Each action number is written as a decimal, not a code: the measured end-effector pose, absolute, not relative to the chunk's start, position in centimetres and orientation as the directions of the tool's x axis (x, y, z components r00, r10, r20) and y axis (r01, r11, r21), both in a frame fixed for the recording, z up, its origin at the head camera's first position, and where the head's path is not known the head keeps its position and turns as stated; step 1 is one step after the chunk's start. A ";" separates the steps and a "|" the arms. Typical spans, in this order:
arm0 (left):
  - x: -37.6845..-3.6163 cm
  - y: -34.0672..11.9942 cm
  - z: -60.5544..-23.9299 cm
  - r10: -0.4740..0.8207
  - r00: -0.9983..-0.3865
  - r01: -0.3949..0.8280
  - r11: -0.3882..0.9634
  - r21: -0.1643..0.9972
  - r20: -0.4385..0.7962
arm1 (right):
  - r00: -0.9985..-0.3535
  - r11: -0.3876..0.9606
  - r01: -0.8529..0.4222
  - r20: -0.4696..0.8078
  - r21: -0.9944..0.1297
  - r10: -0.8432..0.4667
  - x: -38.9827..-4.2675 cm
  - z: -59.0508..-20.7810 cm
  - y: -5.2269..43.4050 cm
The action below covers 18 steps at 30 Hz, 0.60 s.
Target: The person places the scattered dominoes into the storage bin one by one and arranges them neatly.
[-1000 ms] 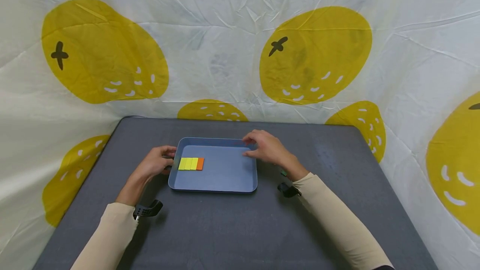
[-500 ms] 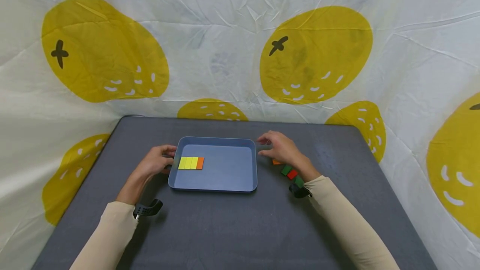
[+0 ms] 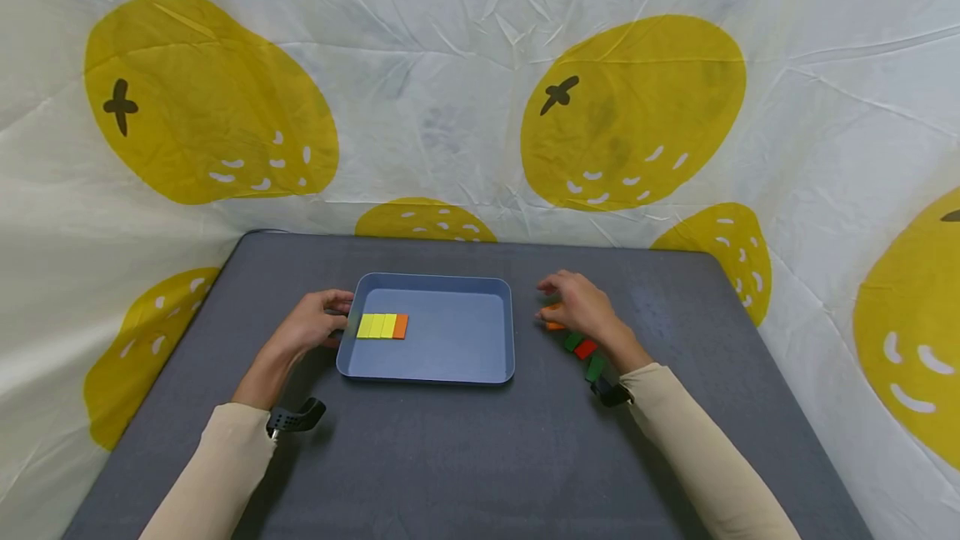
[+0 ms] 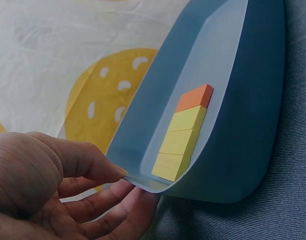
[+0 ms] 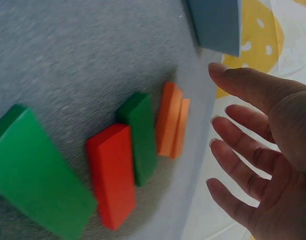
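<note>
My left hand (image 3: 306,325) pinches the left rim of a blue-grey tray (image 3: 457,336), thumb on the inner side and fingers outside, as the left wrist view shows. Inside the tray lie 3 yellow blocks (image 4: 175,142) and an orange block (image 4: 195,97), lined up side by side. Right of the tray, my right hand (image 3: 588,307) hovers with parted, loosely bent fingers and nothing in them. Below it are two orange blocks (image 5: 169,120) lying close together. In the right wrist view, a green block (image 5: 141,137), a red block (image 5: 113,175) and another green block (image 5: 40,172) follow in a slanting row.
A dark grey cloth-covered table (image 3: 450,465) carries everything. Behind it hangs a white curtain (image 3: 427,107) printed with large yellow fruit. Each wrist wears a black strap (image 3: 296,417).
My right hand has moved from over the tray's right rim, rightward to the loose blocks, uncovering the row along the way. The left hand and tray have stayed in place.
</note>
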<state>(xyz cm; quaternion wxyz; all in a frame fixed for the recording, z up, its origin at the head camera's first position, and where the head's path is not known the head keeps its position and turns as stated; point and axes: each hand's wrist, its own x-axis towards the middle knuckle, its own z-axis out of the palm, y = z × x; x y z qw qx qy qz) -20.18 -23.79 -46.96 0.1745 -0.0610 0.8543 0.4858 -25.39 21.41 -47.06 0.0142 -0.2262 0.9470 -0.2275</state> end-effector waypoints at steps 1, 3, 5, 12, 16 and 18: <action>-20.2 -23.8 -46.9 0.063 -0.932 -0.274 0.522 0.808 -0.357 | -0.904 0.805 -0.411 0.076 -0.429 -0.421 -25.4 -47.2 21.5; -20.2 -23.8 -46.9 0.059 -0.932 -0.277 0.523 0.806 -0.358 | -0.918 0.822 -0.383 0.072 -0.421 -0.391 -25.3 -47.5 21.8; -20.2 -23.8 -47.0 0.059 -0.933 -0.274 0.528 0.804 -0.356 | -0.930 0.838 -0.355 0.064 -0.414 -0.362 -25.3 -47.8 22.0; -20.1 -23.8 -46.9 0.057 -0.932 -0.276 0.527 0.804 -0.357 | -0.967 0.887 -0.237 0.006 -0.397 -0.256 -25.2 -48.3 22.6; -20.0 -23.7 -46.8 0.055 -0.932 -0.276 0.528 0.803 -0.357 | -0.973 0.904 -0.195 -0.037 -0.381 -0.226 -25.3 -48.7 22.7; -20.0 -23.7 -46.7 0.059 -0.933 -0.273 0.529 0.804 -0.355 | -0.975 0.907 -0.185 -0.046 -0.379 -0.219 -25.4 -48.9 22.7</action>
